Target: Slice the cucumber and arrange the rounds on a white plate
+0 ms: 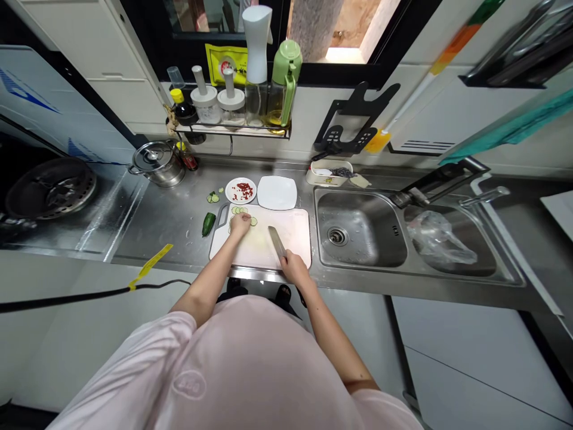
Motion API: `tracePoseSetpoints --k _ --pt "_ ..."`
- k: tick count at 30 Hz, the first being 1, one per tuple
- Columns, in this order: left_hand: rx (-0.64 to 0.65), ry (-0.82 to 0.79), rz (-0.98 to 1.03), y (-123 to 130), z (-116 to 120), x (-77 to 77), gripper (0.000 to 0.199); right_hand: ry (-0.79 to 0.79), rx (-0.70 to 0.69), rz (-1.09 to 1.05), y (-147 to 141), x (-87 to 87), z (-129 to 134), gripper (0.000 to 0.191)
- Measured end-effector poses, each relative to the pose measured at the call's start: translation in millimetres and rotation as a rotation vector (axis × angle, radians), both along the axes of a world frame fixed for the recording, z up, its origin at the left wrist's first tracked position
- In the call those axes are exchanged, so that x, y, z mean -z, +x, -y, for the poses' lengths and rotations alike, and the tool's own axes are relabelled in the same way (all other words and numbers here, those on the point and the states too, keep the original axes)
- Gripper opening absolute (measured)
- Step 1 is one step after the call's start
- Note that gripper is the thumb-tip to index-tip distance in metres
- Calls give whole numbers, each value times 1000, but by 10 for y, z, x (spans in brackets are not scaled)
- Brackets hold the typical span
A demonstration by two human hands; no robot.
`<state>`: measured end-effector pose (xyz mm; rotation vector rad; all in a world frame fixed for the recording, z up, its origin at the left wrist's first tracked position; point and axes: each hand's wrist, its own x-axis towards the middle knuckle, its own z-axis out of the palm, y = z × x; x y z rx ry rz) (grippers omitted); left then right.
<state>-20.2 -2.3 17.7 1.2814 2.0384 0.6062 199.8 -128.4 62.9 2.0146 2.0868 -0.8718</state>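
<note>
My right hand (294,267) grips a kitchen knife (277,242) by its handle, with the blade over the white cutting board (290,224) and pointing away from me. Toward the board's left side, my left hand (240,226) is closed, its fingertips pinched together at the cucumber slices. One cucumber slice (253,221) shows just right of these fingers, and more slices (239,210) lie behind them along the far edge. Left of the board rests a dark green cucumber piece (208,224). Small cucumber scraps (213,197) lie on the counter beyond it.
Behind the board stand a plate of chopped red pieces (242,191) and a white square plate (277,193). A double sink (358,230) is at the right, with a plastic bag (441,237) in one basin. A steel pot (157,162) and a wok (49,188) stand left.
</note>
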Motion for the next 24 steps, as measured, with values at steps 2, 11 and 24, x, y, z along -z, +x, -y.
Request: tracePoseSetpoints --k 2,11,24 --pt "1 22 29 38 109 27 17 -1 -10 1 -14 -5 -1 24" --pt "117 81 -28 125 435 154 21 -26 -78 22 -124 -53 30 22" --pt "188 149 -210 83 413 197 19 -12 -151 98 -216 -14 51 22"
